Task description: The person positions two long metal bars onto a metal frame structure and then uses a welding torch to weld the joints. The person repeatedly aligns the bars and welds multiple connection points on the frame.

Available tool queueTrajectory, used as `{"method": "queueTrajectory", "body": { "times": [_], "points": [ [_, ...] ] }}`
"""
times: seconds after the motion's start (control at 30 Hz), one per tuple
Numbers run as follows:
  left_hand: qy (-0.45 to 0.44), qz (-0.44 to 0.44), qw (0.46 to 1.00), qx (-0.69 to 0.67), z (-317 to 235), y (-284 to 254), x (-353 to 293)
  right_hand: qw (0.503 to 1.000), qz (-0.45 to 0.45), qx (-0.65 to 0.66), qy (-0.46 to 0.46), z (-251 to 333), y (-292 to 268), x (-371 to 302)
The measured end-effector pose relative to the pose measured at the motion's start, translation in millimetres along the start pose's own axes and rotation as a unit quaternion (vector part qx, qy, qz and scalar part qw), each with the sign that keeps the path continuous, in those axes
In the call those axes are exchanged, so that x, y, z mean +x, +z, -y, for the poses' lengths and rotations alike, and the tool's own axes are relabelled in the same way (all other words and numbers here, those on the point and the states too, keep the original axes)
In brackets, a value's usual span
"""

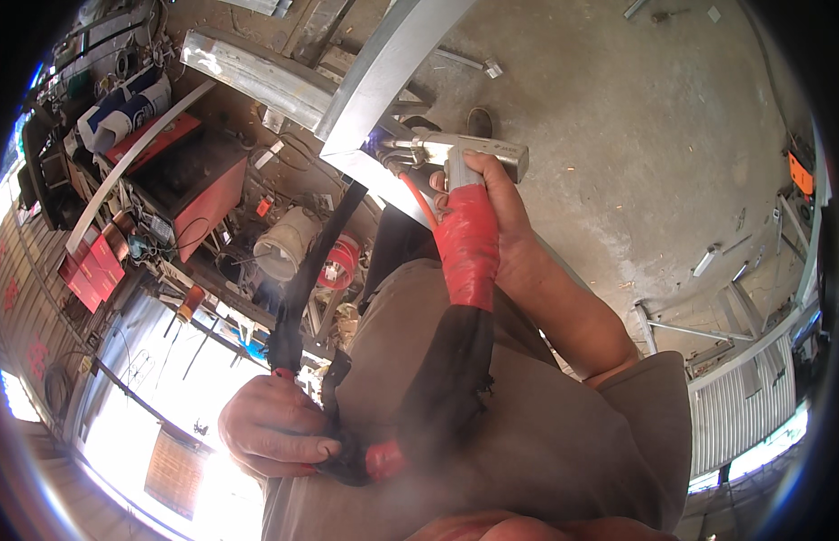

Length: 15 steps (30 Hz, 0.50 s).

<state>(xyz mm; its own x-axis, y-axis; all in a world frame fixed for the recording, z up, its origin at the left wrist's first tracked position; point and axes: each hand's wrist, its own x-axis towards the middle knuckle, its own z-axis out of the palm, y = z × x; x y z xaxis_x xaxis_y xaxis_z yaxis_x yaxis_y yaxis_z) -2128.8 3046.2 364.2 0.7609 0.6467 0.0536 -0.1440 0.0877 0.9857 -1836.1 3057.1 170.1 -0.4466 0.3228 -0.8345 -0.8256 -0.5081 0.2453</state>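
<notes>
My right hand point(496, 194) grips the handle of a silver handheld welding gun point(478, 151), its lower part wrapped in red tape point(467, 252). The gun's nozzle points left at a mitred corner of a square metal tube frame point(383, 68), where a small violet-blue glow shows. A thin orange hose point(416, 197) runs alongside the nozzle. From the handle, a thick black-sleeved cable point(446, 365) bends down across my body. Close to my waist, my left hand point(280, 428) is closed around the looped black cable, beside another patch of red tape.
Left of the frame stands a red and black box-shaped machine point(190, 185). Nearby are a dirty white bucket point(289, 242) and a red bucket point(341, 260). A metal beam point(257, 77) lies beyond the corner. Metal offcuts point(706, 261) lie on the concrete floor at right.
</notes>
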Motion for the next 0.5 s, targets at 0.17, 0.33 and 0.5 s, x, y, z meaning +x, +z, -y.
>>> {"method": "queueTrajectory", "body": {
  "times": [0.17,0.33,0.5],
  "points": [
    [-0.004,-0.017,1.0,-0.023,-1.7,4.6,-2.0,1.0,-0.002,0.0,0.0,-0.8,-0.7,-2.9],
    [-0.008,-0.012,1.0,-0.024,-4.6,5.7,-2.2,1.0,0.014,0.003,0.004,-0.3,-0.1,-5.8],
    [-0.007,-0.021,1.0,-0.007,-8.3,9.7,-3.0,1.0,0.018,-0.003,0.002,-0.3,1.2,-8.9]
  ]
}}
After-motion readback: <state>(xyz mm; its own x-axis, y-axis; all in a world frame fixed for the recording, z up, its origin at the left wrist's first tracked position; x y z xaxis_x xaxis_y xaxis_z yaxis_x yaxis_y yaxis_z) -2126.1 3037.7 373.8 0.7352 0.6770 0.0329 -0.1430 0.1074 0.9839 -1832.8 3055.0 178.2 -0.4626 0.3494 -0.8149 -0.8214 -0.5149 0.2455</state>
